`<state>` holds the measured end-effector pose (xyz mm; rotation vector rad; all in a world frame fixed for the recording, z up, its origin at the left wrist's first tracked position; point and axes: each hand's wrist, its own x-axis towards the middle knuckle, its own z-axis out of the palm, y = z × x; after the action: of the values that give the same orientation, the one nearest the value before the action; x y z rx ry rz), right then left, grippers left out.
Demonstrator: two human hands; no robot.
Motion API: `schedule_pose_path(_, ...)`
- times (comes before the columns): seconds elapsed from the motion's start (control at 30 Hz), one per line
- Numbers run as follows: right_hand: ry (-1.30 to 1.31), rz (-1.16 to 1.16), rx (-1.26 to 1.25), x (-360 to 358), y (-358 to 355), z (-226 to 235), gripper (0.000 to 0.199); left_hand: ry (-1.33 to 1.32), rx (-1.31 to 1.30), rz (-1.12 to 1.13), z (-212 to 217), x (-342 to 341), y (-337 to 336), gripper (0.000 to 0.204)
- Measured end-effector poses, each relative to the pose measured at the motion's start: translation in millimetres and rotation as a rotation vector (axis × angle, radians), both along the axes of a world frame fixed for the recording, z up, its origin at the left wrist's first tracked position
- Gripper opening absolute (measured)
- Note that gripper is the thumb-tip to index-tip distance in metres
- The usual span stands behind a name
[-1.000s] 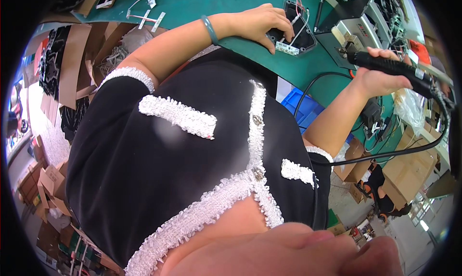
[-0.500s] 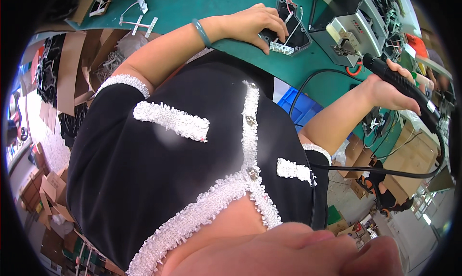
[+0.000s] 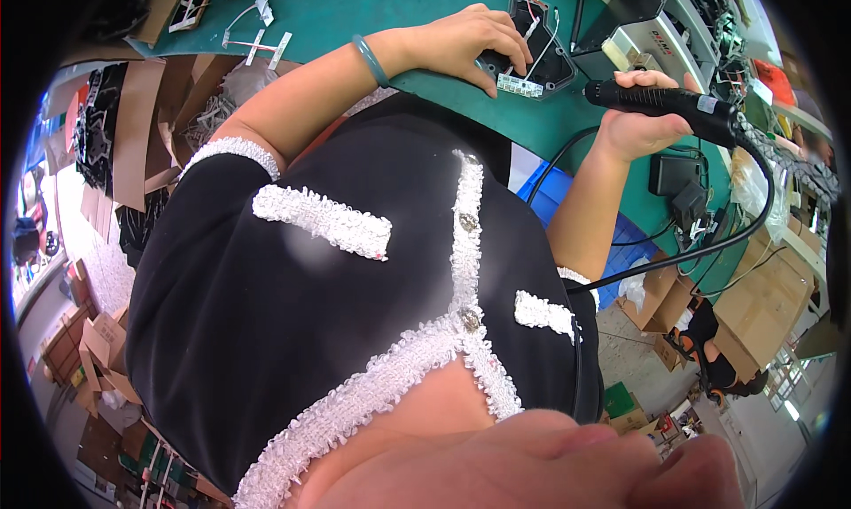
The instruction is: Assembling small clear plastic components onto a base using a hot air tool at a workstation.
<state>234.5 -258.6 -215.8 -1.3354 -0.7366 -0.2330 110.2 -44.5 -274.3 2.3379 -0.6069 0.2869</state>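
My left hand (image 3: 468,46) rests on a black plastic housing (image 3: 557,64) on the green bench, fingers bent over its left side and thumb at the near edge. A small white strip board (image 3: 520,86) lies along the housing's near side, beside my fingertips. Thin red and white wires run inside the housing. In my right hand (image 3: 640,135) is a black corded electric screwdriver (image 3: 651,99), held nearly level with its tip pointing left toward the housing. The tip is apart from the housing. A thick black cable (image 3: 764,190) loops from its back end.
A grey metal box like a screw feeder (image 3: 645,41) stands just beyond the screwdriver. White strips with wires (image 3: 257,46) lie at the bench's left. A black power adapter (image 3: 669,174) sits at right. Below are a blue crate (image 3: 554,194) and cardboard boxes (image 3: 758,287).
My right hand has swung the screwdriver leftward, away from the metal box's front and closer to the housing. My left hand stays on the housing.
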Motion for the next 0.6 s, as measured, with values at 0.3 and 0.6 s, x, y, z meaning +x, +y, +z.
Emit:
schedule_pose_path(0.3, 0.163, 0.044, 0.204, -4, -8, 12, 0.089, -0.169, -0.187, 0.214, 31, -9, -19, 0.025)
schedule_pose_path(0.6, -0.015, 0.497, 0.403, -32, -6, 57, 0.096, 0.201, -0.37, 0.093, 44, 7, -49, 0.029)
